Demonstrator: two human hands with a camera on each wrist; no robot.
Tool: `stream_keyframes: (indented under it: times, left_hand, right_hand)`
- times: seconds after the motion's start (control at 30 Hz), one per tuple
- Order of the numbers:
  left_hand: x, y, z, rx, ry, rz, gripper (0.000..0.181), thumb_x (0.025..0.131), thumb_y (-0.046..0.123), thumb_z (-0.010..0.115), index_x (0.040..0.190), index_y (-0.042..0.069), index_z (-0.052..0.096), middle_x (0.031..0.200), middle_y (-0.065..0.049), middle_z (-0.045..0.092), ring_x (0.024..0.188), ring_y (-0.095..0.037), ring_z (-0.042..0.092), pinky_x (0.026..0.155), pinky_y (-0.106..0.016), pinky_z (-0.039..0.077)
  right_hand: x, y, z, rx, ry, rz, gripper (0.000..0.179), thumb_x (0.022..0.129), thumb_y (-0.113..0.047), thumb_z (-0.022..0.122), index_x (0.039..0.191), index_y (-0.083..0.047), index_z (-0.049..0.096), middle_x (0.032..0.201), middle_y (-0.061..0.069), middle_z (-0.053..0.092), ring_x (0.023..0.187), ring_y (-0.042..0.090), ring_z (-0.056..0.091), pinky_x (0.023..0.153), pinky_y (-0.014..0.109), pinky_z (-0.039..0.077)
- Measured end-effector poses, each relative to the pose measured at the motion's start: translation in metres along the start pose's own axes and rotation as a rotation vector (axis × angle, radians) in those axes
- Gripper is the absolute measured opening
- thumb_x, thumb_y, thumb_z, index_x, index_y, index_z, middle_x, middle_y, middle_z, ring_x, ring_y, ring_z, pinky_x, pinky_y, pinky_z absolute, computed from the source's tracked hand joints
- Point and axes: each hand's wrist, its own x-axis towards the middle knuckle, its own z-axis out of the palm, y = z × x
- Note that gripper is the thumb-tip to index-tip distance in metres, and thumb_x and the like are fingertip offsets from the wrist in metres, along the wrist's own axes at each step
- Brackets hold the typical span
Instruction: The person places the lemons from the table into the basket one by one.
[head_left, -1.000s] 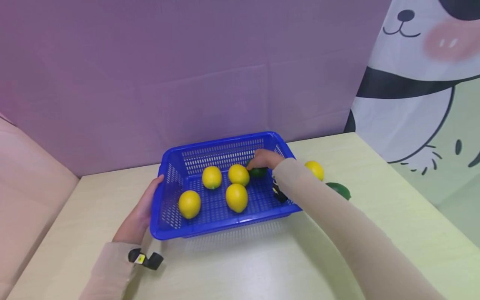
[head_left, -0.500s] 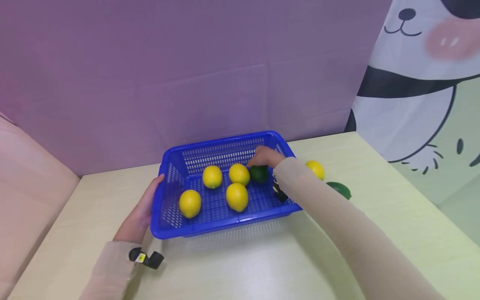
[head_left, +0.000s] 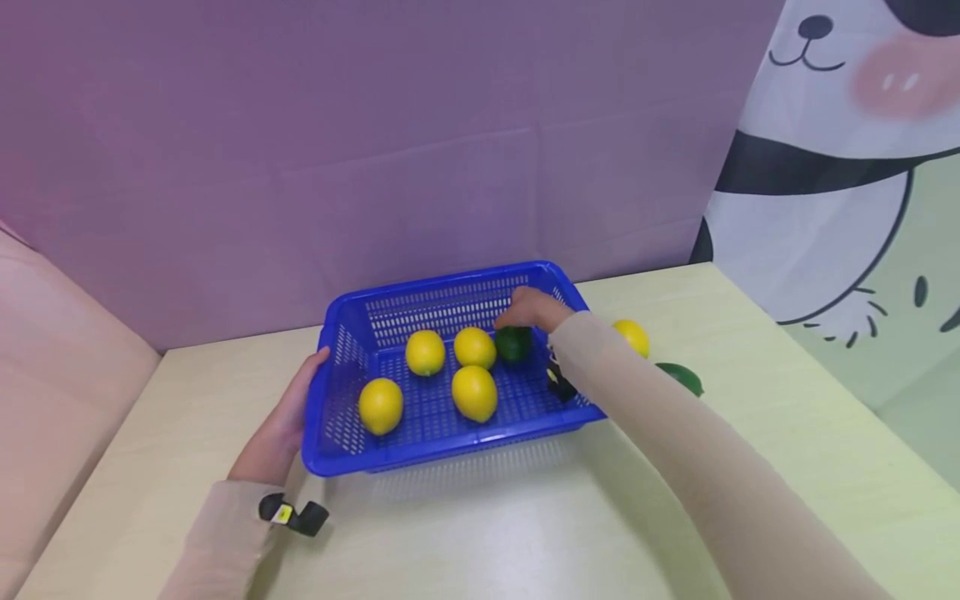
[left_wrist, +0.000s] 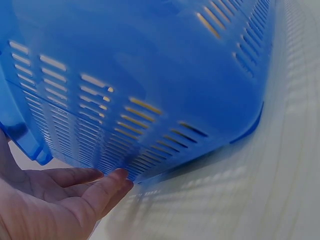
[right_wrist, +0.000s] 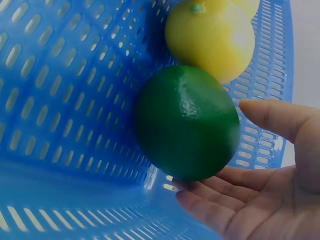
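A blue plastic basket [head_left: 442,450] stands on the table with several yellow lemons [head_left: 475,393] and a dark green, glossy lime [head_left: 514,345] in it. My right hand [head_left: 534,308] reaches into the basket's far right part, right at the lime. In the right wrist view its thumb [right_wrist: 265,114] stands just off the lime [right_wrist: 187,122], and the loosely bent fingers lie along the other side. On the basket's left rim, my left hand [head_left: 294,404] has its thumb over the edge. Below the rim, its fingers [left_wrist: 102,192] reach to the slotted side wall in the left wrist view.
Another lemon [head_left: 632,337] and another green fruit [head_left: 681,379] lie on the table [head_left: 465,533], right of the basket and partly behind the right sleeve. A purple cloth backdrop [head_left: 375,167] rises behind the table.
My right hand has lifted slightly off the lime, which shows more fully now. The lime and the lemon beside it have shifted a little left. The left hand stays on the rim.
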Motion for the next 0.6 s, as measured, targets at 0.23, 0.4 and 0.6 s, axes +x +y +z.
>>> stream_keyframes:
  times: [0.23,0.4,0.6]
  left_hand:
    - [-0.001,0.001,0.002,-0.008,0.007,-0.008,0.075,0.097,0.055,0.021,0.147,0.002,0.006,0.112,0.005,0.057,0.097,-0.009,0.057,0.086,-0.028,0.047]
    - [-0.001,0.0,0.002,-0.005,0.007,-0.002,0.074,0.098,0.055,0.02,0.147,0.001,0.006,0.112,0.005,0.058,0.097,-0.009,0.057,0.085,-0.028,0.047]
    - [-0.002,0.001,0.001,0.002,0.006,-0.005,0.075,0.097,0.055,0.02,0.149,0.003,0.003,0.114,0.005,0.056,0.099,-0.008,0.057,0.086,-0.028,0.047]
  right_hand:
    - [-0.003,-0.001,-0.003,0.032,0.015,-0.004,0.038,0.088,-0.025,0.062,0.111,0.002,0.05,0.101,0.011,0.048,0.095,0.024,0.046,0.097,0.04,0.041]
    - [-0.005,-0.003,-0.008,0.041,0.024,-0.016,0.042,0.09,-0.026,0.06,0.118,0.003,0.048,0.111,0.014,0.05,0.102,0.026,0.047,0.099,0.041,0.039]
    - [-0.012,-0.009,-0.019,0.081,0.002,-0.047,0.056,0.091,-0.028,0.058,0.133,0.005,0.042,0.13,0.018,0.047,0.117,0.03,0.044,0.105,0.046,0.034]
